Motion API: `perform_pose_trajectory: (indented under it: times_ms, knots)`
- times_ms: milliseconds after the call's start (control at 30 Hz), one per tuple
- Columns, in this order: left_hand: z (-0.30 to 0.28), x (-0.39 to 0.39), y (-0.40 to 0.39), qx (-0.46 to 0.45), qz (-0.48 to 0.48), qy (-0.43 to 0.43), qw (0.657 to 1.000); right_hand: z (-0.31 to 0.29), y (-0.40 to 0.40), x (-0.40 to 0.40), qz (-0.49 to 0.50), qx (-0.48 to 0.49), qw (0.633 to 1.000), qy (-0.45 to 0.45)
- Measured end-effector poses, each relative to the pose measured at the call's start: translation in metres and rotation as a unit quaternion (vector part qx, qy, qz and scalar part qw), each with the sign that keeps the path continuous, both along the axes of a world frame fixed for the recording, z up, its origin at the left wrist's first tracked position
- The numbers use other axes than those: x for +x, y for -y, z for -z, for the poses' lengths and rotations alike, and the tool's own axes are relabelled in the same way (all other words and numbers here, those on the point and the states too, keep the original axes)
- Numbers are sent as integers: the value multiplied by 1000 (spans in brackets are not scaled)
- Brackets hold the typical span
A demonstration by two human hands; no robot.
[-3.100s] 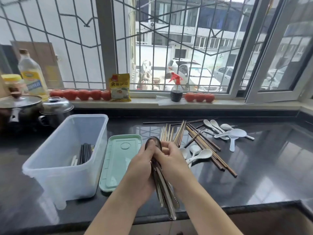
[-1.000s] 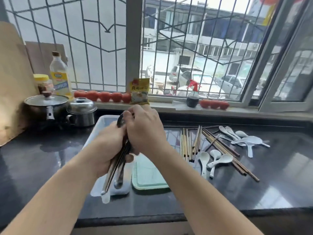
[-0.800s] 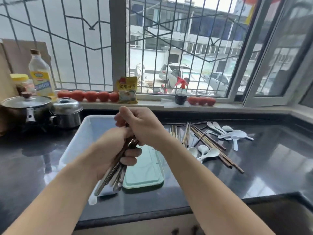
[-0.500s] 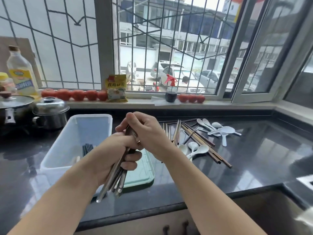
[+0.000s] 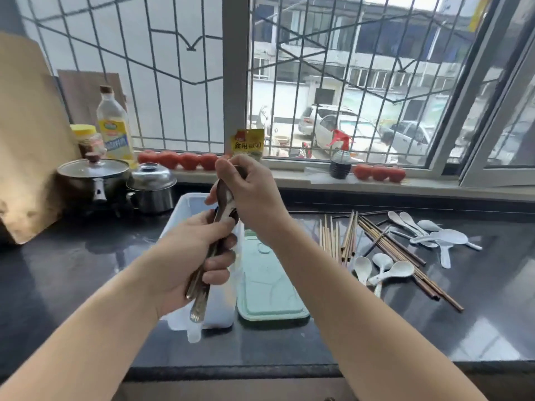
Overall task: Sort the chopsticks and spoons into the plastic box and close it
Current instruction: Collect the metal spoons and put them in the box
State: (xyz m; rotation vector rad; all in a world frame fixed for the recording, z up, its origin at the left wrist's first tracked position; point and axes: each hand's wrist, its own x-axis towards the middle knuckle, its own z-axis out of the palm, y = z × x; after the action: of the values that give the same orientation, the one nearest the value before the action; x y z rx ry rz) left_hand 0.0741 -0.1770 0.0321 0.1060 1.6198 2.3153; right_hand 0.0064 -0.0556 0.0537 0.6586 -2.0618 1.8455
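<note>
A barred window (image 5: 333, 82) fills the upper frame above a dark, glossy bench (image 5: 463, 314) that spans the lower half. At centre, a clear plastic box (image 5: 191, 204) stands open on the bench, largely hidden behind two bare forearms rising from the bottom edge; its pale green lid (image 5: 269, 287) lies flat just to the right of it. At upper left a tan board (image 5: 29, 134) leans against the wall beside a lidded pot (image 5: 92, 180), a steel pot (image 5: 152, 188) and an oil bottle (image 5: 114, 128). Tomatoes (image 5: 179, 160) line the sill, with a yellow packet (image 5: 248, 141) and a spray bottle (image 5: 340, 160) farther right. Over the box, the left hand (image 5: 191, 256) has its fingers curled tightly round a bundle of metal spoons (image 5: 202, 285), handles pointing down toward the lower centre. The right hand (image 5: 249, 192) sits at the top of the bundle, fingers bent over the spoon bowls and pinching them. At right of centre, wooden chopsticks (image 5: 385, 250) lie loose on the bench in a fanned heap, light ones nearer the lid, darker ones slanting to the lower right. White spoons (image 5: 385, 270) rest among and just beside them, in one cluster near the middle and another toward the right edge.
</note>
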Motion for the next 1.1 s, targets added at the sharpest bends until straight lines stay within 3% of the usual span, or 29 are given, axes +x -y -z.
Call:
perform_pose_trajectory:
  times_ms: [133,267,367,467,633,833,933,1033,1100]
  knots:
    - [-2,-8,30,88,-57,-18,994,2,42,-1,-103,16,994,42]
    - [-2,-15,50,58,-96,-35,993,-5,60,-1,-117,98,987,52]
    - [-4,-19,57,-12,-151,-74,986,-7,63,-7,-32,180,983,19]
    - [-6,-21,56,-63,-165,-102,979,-11,57,-8,81,184,979,6]
    - [-3,-23,48,-53,-171,-74,981,-16,47,-12,73,203,976,22]
    - [-1,-30,49,-61,-200,-66,976,-12,48,-15,124,249,954,-113]
    - [4,-30,53,-76,-220,-59,971,-17,42,-23,134,238,953,-129]
    - [11,-36,68,0,-250,-11,968,-29,21,-60,176,205,958,-98]
    - [13,-45,77,72,-255,25,964,-24,14,-83,162,322,930,-77]
